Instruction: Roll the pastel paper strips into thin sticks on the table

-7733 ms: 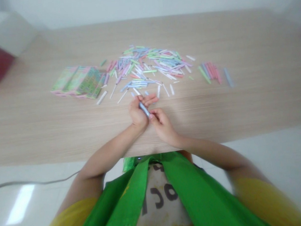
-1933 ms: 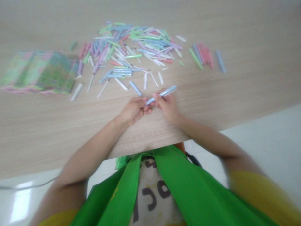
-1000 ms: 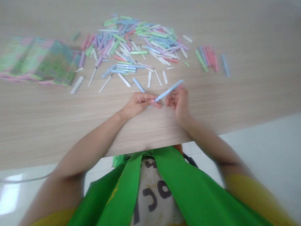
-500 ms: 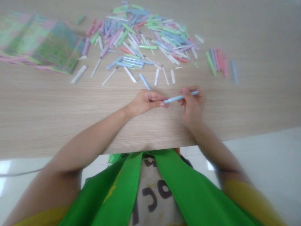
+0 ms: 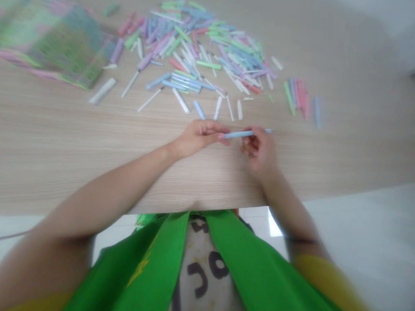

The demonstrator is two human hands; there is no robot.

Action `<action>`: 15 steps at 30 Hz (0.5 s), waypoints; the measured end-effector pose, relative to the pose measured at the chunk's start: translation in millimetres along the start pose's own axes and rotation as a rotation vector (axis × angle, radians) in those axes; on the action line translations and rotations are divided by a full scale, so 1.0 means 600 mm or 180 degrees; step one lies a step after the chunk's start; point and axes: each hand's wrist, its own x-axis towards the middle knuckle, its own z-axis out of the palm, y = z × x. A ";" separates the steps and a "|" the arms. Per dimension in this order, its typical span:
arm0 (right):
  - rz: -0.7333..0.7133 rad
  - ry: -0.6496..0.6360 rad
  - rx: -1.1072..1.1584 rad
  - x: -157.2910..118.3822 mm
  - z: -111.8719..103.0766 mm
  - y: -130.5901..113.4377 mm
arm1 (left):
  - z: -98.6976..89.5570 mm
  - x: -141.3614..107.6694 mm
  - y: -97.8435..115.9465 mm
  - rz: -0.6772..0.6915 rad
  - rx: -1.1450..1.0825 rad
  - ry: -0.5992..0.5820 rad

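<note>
A slim light blue stick [image 5: 239, 134] lies level between my two hands above the wooden table. Its left end is pinched in the fingertips of my left hand [image 5: 202, 136]. Toward its right end, the thumb and fingers of my right hand [image 5: 260, 147] close on it, with the tip showing past them. Just beyond my left hand lie a short blue piece [image 5: 199, 110] and a white piece [image 5: 217, 108]. Farther off is a large loose pile of pink, green, purple, blue and white pieces [image 5: 187, 81].
Colourful patterned packs [image 5: 67, 47] lie at the far left, with a white tube [image 5: 102, 91] beside them. On the right, a short row of green, blue and pink sticks [image 5: 301, 98] sits near a lone blue stick [image 5: 317, 112]. The table's front edge [image 5: 202, 208] is close to my body.
The blue stick has turned from slanted to nearly level. My right hand has shifted slightly left and down on it. The whole view has shifted a little.
</note>
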 end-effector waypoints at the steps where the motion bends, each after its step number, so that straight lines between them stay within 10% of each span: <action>1: 0.0049 -0.0012 0.0024 0.004 -0.004 -0.003 | 0.001 0.000 0.000 -0.0004 0.0020 -0.0018; 15: 0.0534 -0.0322 0.0351 0.024 -0.019 -0.019 | 0.001 0.002 0.001 0.0025 0.0282 -0.0064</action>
